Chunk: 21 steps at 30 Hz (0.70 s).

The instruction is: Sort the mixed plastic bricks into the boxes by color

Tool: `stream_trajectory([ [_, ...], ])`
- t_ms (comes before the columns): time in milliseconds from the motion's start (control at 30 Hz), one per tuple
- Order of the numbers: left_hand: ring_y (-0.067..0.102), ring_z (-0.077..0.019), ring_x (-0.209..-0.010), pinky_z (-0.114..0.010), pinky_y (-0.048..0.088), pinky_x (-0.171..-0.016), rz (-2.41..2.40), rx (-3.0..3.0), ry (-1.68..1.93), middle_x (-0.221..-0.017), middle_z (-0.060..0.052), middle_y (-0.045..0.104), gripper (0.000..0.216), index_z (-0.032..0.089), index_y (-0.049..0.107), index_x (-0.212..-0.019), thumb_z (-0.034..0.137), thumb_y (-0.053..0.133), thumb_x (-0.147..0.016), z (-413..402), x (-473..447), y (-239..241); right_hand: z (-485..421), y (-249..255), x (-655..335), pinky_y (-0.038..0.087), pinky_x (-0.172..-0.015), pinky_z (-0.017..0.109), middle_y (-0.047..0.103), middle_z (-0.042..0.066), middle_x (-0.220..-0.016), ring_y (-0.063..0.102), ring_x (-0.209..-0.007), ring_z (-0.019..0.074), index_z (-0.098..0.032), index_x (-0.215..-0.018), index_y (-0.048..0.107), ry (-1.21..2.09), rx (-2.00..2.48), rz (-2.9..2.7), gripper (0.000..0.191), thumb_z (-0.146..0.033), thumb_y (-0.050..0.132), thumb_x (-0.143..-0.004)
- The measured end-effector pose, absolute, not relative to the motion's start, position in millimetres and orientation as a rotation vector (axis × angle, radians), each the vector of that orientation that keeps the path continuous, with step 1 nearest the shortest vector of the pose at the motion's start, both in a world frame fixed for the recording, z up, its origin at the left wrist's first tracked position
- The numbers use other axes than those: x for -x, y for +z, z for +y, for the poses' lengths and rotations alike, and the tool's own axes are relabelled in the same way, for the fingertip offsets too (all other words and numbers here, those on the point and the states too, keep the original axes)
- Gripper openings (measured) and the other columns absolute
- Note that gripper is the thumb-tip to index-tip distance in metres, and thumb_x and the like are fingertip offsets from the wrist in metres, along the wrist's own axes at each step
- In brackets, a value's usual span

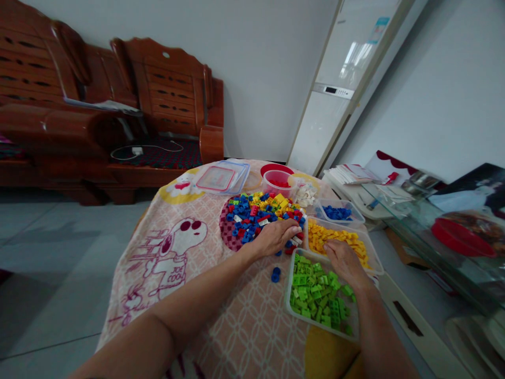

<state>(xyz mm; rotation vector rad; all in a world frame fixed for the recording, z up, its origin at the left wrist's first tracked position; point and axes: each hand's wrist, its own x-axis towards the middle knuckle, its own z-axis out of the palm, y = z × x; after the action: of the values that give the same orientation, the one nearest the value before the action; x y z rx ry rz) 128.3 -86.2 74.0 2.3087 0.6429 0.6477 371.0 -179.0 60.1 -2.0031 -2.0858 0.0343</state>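
My left hand (276,237) rests at the right edge of a pile of mixed toy building bricks (252,210), its fingers stretched out over red, white and blue pieces. Over the near edge of a clear box of yellow bricks (343,239) is my right hand (345,260), fingers drawn together; whatever they may hold is hidden. Just below that hand stands a clear box (290,295) filled with green bricks (315,289). A blue piece (275,274) lies alone on the cloth between my left forearm and the green box.
Behind the pile are a tub (278,184) with red bricks, a heap of white pieces (305,195) and a box of blue bricks (337,212). Lids (221,178) lie at the back left on the patterned tablecloth (173,263). A glass shelf (445,237) stands to the right.
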Motion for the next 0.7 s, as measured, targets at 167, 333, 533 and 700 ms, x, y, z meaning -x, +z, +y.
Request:
stream_trajectory([
  [167,0.056,-0.0170,-0.103,-0.027,0.041,-0.092,0.361,-2.245,0.503,-0.112,-0.006,0.062,0.047,0.016,0.054,-0.118,0.038,0.017,-0.100,-92,-130,71,-179,61,-370,0.039,-0.076,0.028,0.064,0.007,-0.079,0.057,-0.078,0.0184,-0.019,-0.073,0.061,0.050,1.985,-2.064,0.035,-0.027,0.032,-0.091],
  [333,0.058,-0.0165,-0.091,-0.025,0.043,-0.084,0.418,-2.301,0.441,-0.102,-0.004,0.062,0.042,0.018,0.051,-0.117,0.044,0.023,-0.098,-96,-139,65,-179,57,-373,0.039,-0.078,0.029,0.065,0.007,-0.081,0.057,-0.082,0.0191,-0.019,-0.075,0.061,0.050,2.002,-2.071,0.035,-0.028,0.031,-0.092],
  [533,0.055,-0.0149,-0.074,-0.023,0.041,-0.072,0.524,-2.460,0.385,-0.078,-0.005,0.060,0.057,0.013,0.060,-0.085,0.047,0.016,-0.098,-88,-136,64,-178,58,-373,0.039,-0.073,0.028,0.064,0.006,-0.078,0.057,-0.076,0.0180,-0.019,-0.072,0.059,0.042,2.011,-2.059,0.035,-0.029,0.032,-0.092],
  [700,0.056,-0.0158,-0.083,-0.025,0.041,-0.079,0.657,-2.396,0.656,-0.089,-0.008,0.063,0.057,0.012,0.062,-0.093,0.047,0.018,-0.098,-80,-126,70,-179,61,-370,0.038,-0.072,0.028,0.063,0.006,-0.075,0.057,-0.074,0.0178,-0.019,-0.070,0.058,0.041,1.976,-2.081,0.034,-0.026,0.033,-0.091],
])
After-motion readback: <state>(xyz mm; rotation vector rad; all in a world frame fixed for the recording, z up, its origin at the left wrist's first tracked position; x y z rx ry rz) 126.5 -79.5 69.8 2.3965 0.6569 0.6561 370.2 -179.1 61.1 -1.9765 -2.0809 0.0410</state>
